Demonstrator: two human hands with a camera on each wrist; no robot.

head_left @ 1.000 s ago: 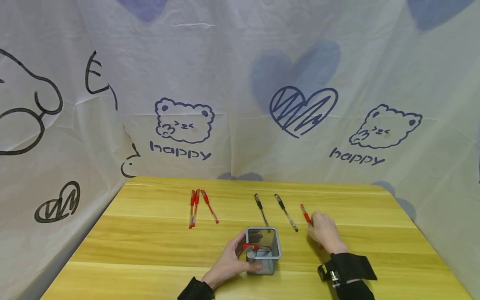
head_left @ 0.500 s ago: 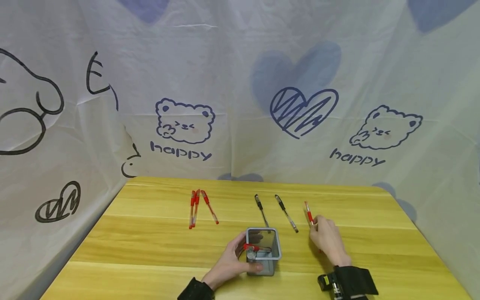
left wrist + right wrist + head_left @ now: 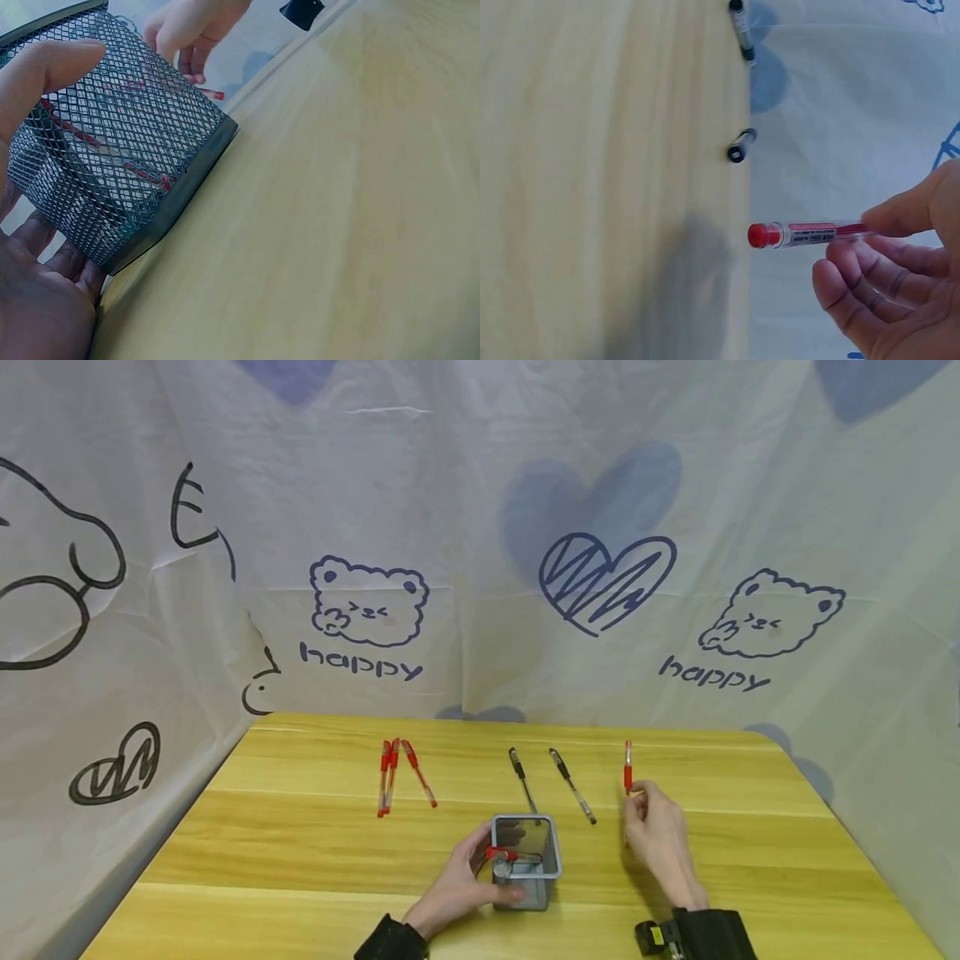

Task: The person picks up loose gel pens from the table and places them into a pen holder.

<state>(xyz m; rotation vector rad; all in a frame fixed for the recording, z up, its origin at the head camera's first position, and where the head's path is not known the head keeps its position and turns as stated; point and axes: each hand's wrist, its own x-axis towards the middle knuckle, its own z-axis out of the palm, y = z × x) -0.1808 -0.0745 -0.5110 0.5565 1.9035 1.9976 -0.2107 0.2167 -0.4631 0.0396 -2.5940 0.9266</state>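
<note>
In the head view my left hand (image 3: pixel 459 887) holds a grey metal-mesh pen holder (image 3: pixel 557 852), thumb on the near side and fingers at its left. The holder stands on the table. At least one red-capped pen (image 3: pixel 502 853) leans inside it; the left wrist view shows a red pen (image 3: pixel 90 139) through the mesh (image 3: pixel 161 112). Off to the right, my right hand (image 3: pixel 663 839) pinches another red pen (image 3: pixel 628 774) between thumb and fingers. This pen points away from me, its red cap upward; the right wrist view shows its red end plug (image 3: pixel 762 235) and clear barrel.
Two black pens (image 3: pixel 523 781) (image 3: pixel 572 785) lie on the wooden table (image 3: pixel 300 860) beyond the holder. Three red pens (image 3: pixel 384 777) (image 3: pixel 392 777) (image 3: pixel 419 774) lie farther left. A white printed cloth (image 3: pixel 465 610) hangs behind the table.
My right hand has drawn slightly back toward me and turned the red pen from a slant to nearly straight, lifting it. The left hand and the pen holder stay put.
</note>
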